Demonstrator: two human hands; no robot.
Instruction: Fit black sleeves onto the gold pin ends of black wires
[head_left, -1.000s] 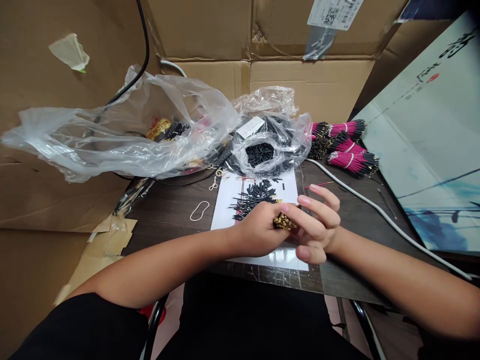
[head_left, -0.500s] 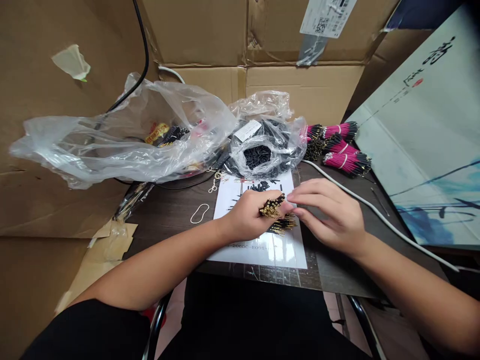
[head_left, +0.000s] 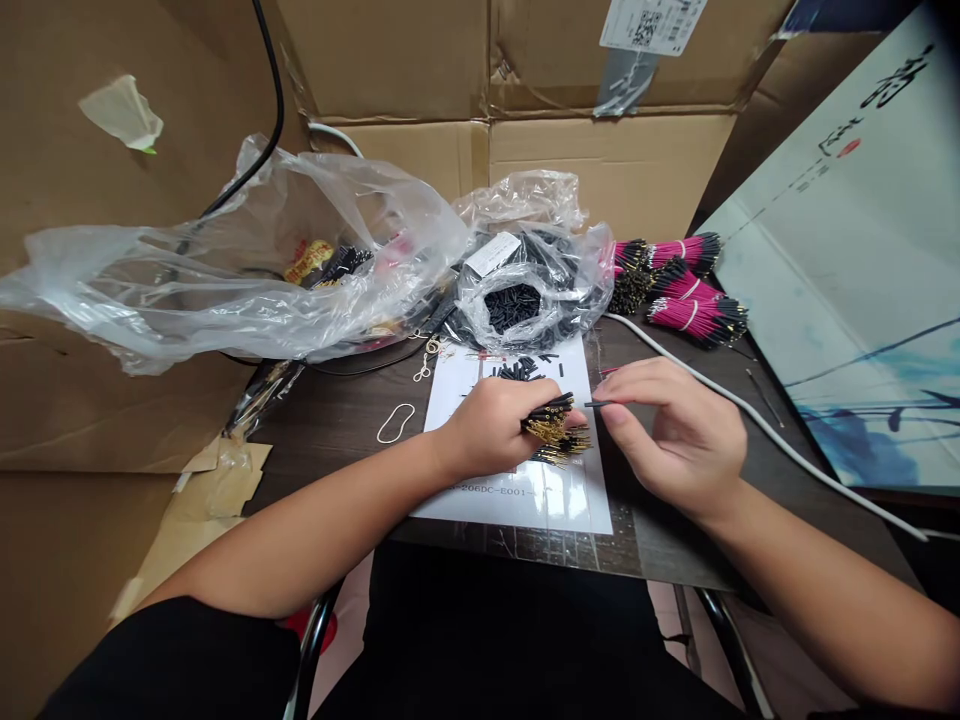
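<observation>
My left hand [head_left: 491, 425] is wrapped round a bundle of wires [head_left: 550, 418], whose gold terminals and black sleeves stick out past the thumb. Between thumb and forefinger of my right hand [head_left: 679, 430] is a short thin black sleeve [head_left: 598, 404], lying about level. Its tip is a little to the right of the bundle and apart from it. More gold-tipped pieces show just below the bundle, partly hidden by my left hand. Under both lies a printed white sheet [head_left: 570, 510], and loose black sleeves [head_left: 517, 370] are scattered on its far part.
Behind the sheet stands an open plastic bag of black sleeves [head_left: 512, 308]. Several tied bundles of pink wires [head_left: 686, 315] lie at the back right. A large clear bag [head_left: 300, 310] spreads over the left. A white cable [head_left: 720, 395] crosses the right side. Rubber bands [head_left: 396, 423] lie left.
My right hand has moved right, away from the bundle, and the black sleeve now shows in its fingertips. My left hand keeps hold of the bundle, which is turned slightly.
</observation>
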